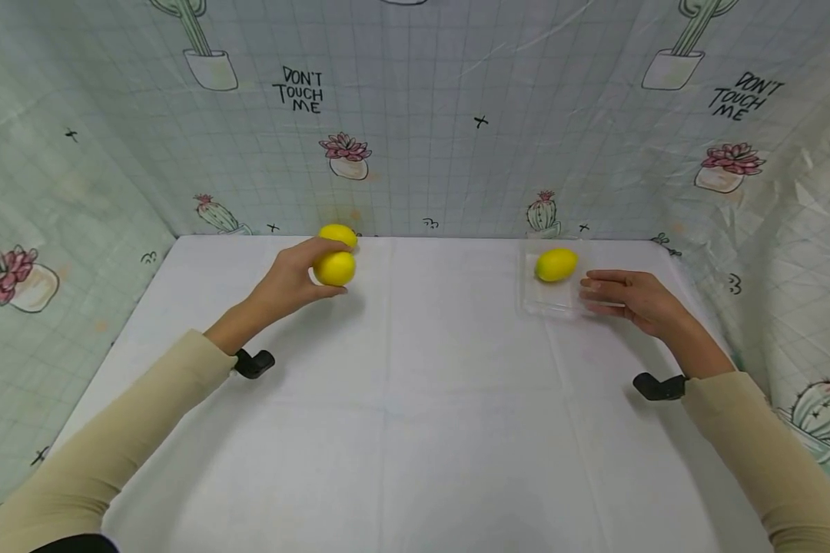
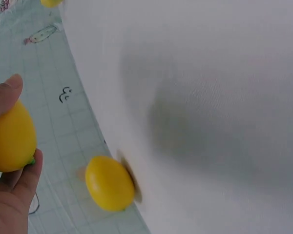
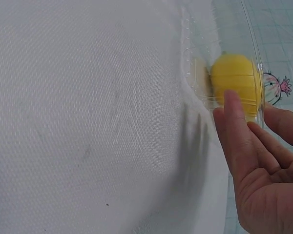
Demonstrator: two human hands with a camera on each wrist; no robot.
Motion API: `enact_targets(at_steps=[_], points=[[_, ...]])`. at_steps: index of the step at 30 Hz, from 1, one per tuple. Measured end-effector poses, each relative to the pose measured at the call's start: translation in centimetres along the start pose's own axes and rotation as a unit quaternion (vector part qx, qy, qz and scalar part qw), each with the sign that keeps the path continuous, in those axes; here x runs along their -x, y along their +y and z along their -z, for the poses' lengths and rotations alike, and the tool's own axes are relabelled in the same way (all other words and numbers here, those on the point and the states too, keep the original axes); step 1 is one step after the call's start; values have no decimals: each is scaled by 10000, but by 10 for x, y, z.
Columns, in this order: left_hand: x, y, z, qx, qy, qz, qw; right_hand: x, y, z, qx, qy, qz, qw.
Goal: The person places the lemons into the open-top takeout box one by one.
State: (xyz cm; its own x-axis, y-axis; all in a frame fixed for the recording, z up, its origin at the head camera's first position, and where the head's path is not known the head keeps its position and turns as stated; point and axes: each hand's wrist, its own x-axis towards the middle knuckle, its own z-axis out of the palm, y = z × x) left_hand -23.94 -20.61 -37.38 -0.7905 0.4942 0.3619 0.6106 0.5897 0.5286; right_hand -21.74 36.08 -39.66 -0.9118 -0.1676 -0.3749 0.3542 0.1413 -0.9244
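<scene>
Yellow oval plastic lemon (image 1: 334, 269) sits pinched in your left hand (image 1: 292, 278); your right hand (image 1: 634, 296), fingers straight together, touches the clear plastic tray (image 1: 541, 306).

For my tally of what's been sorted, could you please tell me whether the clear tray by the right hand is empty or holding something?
Holding something: one lemon lies inside the clear tray, whose wall the right hand touches with straight fingers.

Left hand (image 1: 287, 280) curled in a grip — right hand (image 1: 629, 296) flat, fingers straight.
</scene>
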Motion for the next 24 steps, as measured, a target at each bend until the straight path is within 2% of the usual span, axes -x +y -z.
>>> enact_targets(at_steps=[6, 14, 19, 24], points=[[0, 18, -13, 377, 12, 23, 9993, -1, 0, 1, -42, -16, -9, 10000], [-1, 37, -20, 922, -121, 79, 9956, -2, 1, 0, 41, -25, 41, 10000], [0, 42, -25, 1073, -245, 35, 9939, -2, 1, 1, 81, 34, -31, 10000], [-1, 41, -30, 1030, -267, -120, 9942, -2, 1, 1, 59, -5, -56, 10000]])
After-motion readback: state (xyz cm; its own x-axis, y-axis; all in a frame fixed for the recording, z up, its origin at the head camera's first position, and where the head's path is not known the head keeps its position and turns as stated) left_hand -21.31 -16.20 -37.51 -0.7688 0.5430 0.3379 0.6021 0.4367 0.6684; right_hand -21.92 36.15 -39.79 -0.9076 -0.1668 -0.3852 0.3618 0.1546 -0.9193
